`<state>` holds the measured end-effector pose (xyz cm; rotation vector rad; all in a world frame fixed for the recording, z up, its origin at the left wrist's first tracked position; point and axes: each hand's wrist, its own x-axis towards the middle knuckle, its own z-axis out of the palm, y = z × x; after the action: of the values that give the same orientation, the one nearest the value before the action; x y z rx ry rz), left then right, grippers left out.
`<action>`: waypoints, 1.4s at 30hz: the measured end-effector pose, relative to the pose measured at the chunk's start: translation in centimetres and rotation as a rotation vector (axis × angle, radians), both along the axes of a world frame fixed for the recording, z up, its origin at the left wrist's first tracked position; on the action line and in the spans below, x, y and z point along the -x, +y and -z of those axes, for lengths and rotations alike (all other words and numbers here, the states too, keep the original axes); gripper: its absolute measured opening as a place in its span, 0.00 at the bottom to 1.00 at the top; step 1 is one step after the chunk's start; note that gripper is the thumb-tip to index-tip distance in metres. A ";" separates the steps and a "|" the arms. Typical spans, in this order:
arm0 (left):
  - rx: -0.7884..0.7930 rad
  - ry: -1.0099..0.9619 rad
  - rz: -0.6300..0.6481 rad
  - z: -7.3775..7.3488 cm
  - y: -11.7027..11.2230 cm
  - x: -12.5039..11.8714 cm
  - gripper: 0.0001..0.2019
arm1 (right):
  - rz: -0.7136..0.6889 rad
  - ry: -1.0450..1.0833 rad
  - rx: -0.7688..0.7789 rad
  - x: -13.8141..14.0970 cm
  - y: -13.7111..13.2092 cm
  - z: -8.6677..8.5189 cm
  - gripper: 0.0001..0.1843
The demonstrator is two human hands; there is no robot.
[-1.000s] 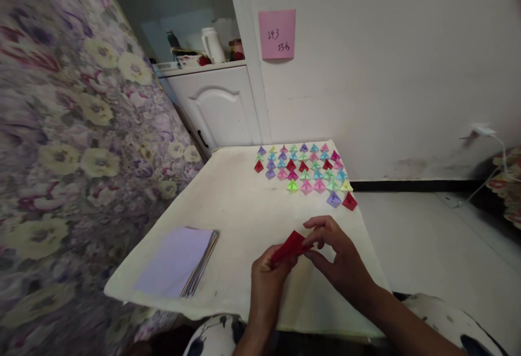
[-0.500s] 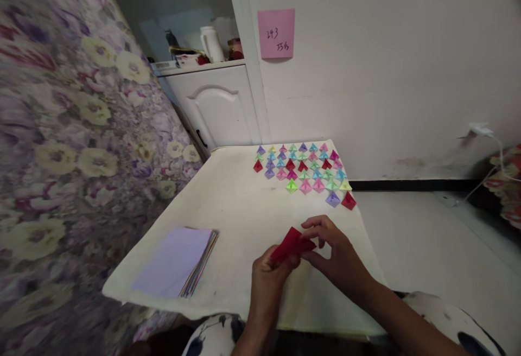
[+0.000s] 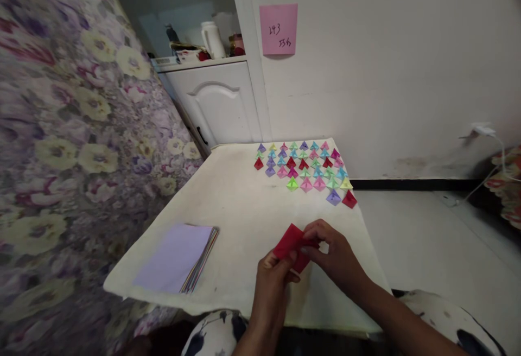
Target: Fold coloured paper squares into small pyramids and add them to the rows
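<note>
Both of my hands pinch a folded piece of red paper (image 3: 291,241) just above the near part of the white table (image 3: 240,209). My left hand (image 3: 273,283) grips its lower left side with closed fingers. My right hand (image 3: 336,261) holds its right edge between thumb and fingertips. Several small folded paper shapes (image 3: 303,170) in red, pink, green, blue and purple lie in rows at the far right of the table. A stack of coloured paper sheets (image 3: 179,258), lilac on top, rests near the front left corner.
A floral-patterned bed or sofa (image 3: 61,144) runs along the left. A white cabinet (image 3: 215,101) with a jug and jars stands behind the table. A pink note (image 3: 278,29) is stuck on the wall. A charger with cable (image 3: 484,131) hangs at right.
The red paper has opened out a little and turned between my fingers. My left hand has shifted slightly lower and right. The view has tilted down a touch.
</note>
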<state>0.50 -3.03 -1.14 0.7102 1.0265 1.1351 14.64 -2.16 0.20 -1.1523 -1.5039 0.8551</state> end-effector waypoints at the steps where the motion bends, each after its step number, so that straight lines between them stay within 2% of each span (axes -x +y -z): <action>1: 0.012 -0.018 -0.006 0.0 0.0 0.0 0.11 | -0.004 0.014 0.005 0.1 0.0 0.1 0.07; 7: 0.077 -0.097 0.027 -0.1 0.0 0.2 0.08 | -0.011 0.089 0.084 0.4 -0.2 0.5 0.09; 12: 0.007 -0.060 0.064 -0.4 -0.1 0.4 0.07 | -0.039 0.115 0.111 0.2 0.0 0.2 0.09; 16: 0.001 -0.089 0.095 -0.7 0.0 0.4 0.11 | -0.045 0.102 0.120 0.0 0.0 0.1 0.09; 22: 0.021 -0.217 0.114 -0.8 0.0 0.5 0.13 | -0.054 0.076 0.024 -0.1 -0.1 0.2 0.14; 25: 0.069 -0.308 0.098 -0.6 0.1 0.8 0.12 | -0.080 0.050 -0.035 -0.2 -0.3 0.0 0.16; 29: 0.125 -0.388 0.142 -0.7 0.5 1.2 0.12 | -0.128 -0.037 -0.123 -0.6 -0.4 -0.4 0.18; 35: 0.074 -0.276 0.200 -1.5 0.4 1.2 0.22 | -0.189 -0.091 -0.170 -0.8 -0.5 0.0 0.18; 39: 0.005 -0.113 0.211 -1.1 0.2 1.1 0.14 | -0.232 -0.105 -0.149 -0.7 -0.6 0.1 0.19; 42: 0.005 -0.060 0.189 -0.5 0.2 1.2 0.13 | -0.231 -0.125 -0.136 -0.8 -0.7 -0.2 0.19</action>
<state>-0.72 -2.80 -0.60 0.7490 0.8918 0.9843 15.44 -2.84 0.36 -0.9593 -1.7956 0.8315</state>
